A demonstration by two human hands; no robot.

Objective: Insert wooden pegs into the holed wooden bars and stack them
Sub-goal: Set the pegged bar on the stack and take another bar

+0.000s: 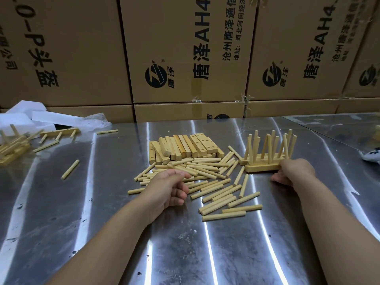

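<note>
Right hand grips one pegged bar; left hand over pegs.

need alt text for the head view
A person's right hand holds the end of a pegged wooden bar on a metal table; the left hand lies over a pile of loose pegs, with holed bars stacked behind.
</note>
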